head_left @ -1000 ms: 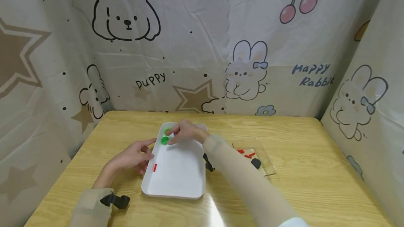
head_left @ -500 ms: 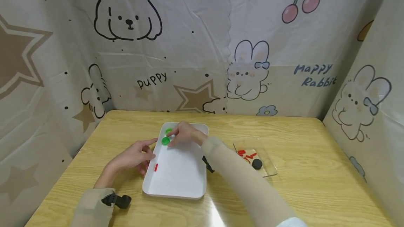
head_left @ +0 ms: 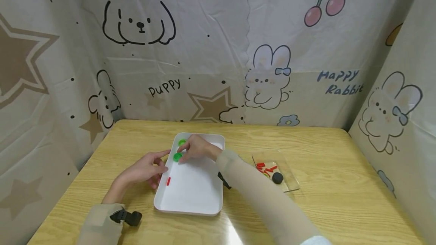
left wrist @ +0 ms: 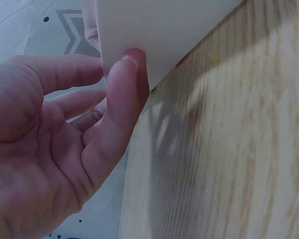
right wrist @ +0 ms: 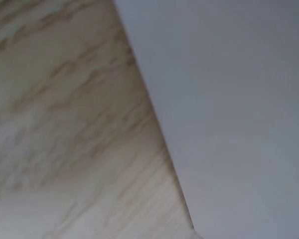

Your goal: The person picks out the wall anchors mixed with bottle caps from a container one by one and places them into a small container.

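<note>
On the table a shallow white tray (head_left: 194,188) holds two small round green discs and a short red stick (head_left: 168,181). Thumb and index finger of my right hand (head_left: 197,147) pinch the nearer green disc (head_left: 177,157), near the tray's left wall. The farther green disc (head_left: 182,142) lies just beyond the fingertips. My left hand (head_left: 144,167) rests its fingertips against the tray's left side. In the left wrist view, the left hand's fingers (left wrist: 120,89) touch the white outer wall. The right wrist view shows tray and table but no fingers.
To the right, partly behind the right forearm, a clear flat case (head_left: 289,179) contains several red sticks (head_left: 260,165), a black round piece (head_left: 277,178) and a bit of green. Printed curtains (head_left: 204,48) stand behind and beside the wooden table (head_left: 327,184).
The right hand has drawn the nearer green disc slightly toward the near side of the tray, away from the other disc. The left hand stays at the tray's side.
</note>
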`<action>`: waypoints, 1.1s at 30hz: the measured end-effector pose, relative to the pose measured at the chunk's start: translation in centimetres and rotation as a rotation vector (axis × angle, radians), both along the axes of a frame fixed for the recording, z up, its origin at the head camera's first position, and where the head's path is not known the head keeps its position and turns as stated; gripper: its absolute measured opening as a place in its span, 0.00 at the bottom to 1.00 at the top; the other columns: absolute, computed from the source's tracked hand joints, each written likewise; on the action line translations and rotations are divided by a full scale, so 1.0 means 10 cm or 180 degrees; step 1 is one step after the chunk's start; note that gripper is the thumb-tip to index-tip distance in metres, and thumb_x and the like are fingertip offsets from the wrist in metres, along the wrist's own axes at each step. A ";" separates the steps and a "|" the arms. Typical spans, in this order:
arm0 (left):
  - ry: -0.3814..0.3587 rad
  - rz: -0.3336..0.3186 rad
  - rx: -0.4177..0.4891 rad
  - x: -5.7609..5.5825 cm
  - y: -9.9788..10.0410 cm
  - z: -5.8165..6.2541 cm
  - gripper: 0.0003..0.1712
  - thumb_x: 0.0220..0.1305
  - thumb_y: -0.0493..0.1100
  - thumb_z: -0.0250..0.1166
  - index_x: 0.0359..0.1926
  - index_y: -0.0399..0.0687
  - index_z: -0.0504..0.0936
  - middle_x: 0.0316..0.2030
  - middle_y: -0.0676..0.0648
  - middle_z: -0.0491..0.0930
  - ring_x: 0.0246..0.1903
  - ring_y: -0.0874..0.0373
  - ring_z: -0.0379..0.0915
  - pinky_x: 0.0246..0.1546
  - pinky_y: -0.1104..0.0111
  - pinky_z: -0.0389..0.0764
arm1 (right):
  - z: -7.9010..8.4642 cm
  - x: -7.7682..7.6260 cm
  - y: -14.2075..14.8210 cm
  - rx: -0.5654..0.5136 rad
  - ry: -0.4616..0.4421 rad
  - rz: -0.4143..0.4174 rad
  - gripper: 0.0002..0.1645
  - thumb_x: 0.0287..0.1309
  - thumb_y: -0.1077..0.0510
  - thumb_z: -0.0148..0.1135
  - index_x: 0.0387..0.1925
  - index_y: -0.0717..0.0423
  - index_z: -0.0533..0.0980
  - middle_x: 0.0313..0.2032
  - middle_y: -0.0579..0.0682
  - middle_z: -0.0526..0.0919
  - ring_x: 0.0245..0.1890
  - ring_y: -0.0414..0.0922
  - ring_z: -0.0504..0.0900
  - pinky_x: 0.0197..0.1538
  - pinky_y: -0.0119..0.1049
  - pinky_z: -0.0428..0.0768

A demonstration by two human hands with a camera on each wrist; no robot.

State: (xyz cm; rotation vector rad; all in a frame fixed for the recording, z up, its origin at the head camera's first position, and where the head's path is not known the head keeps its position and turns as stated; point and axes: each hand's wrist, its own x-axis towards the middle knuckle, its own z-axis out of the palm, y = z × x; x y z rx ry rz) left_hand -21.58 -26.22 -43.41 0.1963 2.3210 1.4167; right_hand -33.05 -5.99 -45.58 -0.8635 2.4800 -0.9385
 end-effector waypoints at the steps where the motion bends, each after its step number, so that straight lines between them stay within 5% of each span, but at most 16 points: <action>1: 0.0001 -0.0006 0.0001 0.00 0.00 0.00 0.38 0.65 0.36 0.58 0.73 0.45 0.53 0.35 0.36 0.72 0.18 0.49 0.75 0.18 0.56 0.80 | 0.00 0.00 0.00 0.0001 0.0005 0.0017 0.21 0.38 0.50 0.79 0.40 0.45 0.86 0.13 0.40 0.66 0.18 0.35 0.62 0.22 0.25 0.61; 9: -0.0023 -0.0046 0.0005 -0.01 0.02 0.00 0.39 0.66 0.37 0.58 0.73 0.46 0.52 0.35 0.36 0.72 0.17 0.50 0.75 0.18 0.57 0.80 | 0.08 0.03 0.09 0.0081 0.0120 0.0210 0.21 0.43 0.49 0.77 0.43 0.46 0.85 0.12 0.40 0.64 0.17 0.34 0.62 0.21 0.24 0.61; 19: -0.0084 0.0041 0.0024 -0.02 0.02 0.00 0.39 0.65 0.37 0.59 0.73 0.47 0.53 0.36 0.36 0.71 0.19 0.47 0.75 0.18 0.56 0.80 | 0.71 0.12 0.47 -0.0290 0.0228 0.0562 0.22 0.48 0.51 0.74 0.47 0.51 0.84 0.19 0.41 0.70 0.21 0.37 0.64 0.25 0.27 0.63; 22: -0.0136 0.0086 0.0019 -0.02 0.03 -0.01 0.39 0.65 0.36 0.59 0.73 0.47 0.53 0.36 0.36 0.71 0.19 0.47 0.75 0.18 0.56 0.81 | 0.90 0.16 0.70 -0.0357 0.0404 0.0592 0.21 0.47 0.51 0.74 0.46 0.50 0.84 0.14 0.44 0.59 0.17 0.39 0.58 0.23 0.29 0.58; 27: -0.0155 0.0117 0.0018 -0.02 0.05 -0.01 0.39 0.65 0.36 0.59 0.74 0.48 0.52 0.38 0.36 0.70 0.20 0.47 0.75 0.19 0.57 0.81 | 1.14 0.27 1.29 -0.0354 0.0538 0.0349 0.22 0.46 0.50 0.75 0.46 0.47 0.84 0.15 0.44 0.63 0.17 0.39 0.59 0.22 0.30 0.59; 33: -0.0150 0.0134 -0.0006 0.00 0.03 0.00 0.39 0.66 0.36 0.58 0.74 0.48 0.52 0.37 0.36 0.71 0.18 0.49 0.74 0.19 0.57 0.81 | 1.11 0.45 2.08 -0.0542 0.0454 -0.0071 0.24 0.47 0.50 0.74 0.47 0.51 0.83 0.17 0.46 0.65 0.18 0.40 0.60 0.22 0.30 0.61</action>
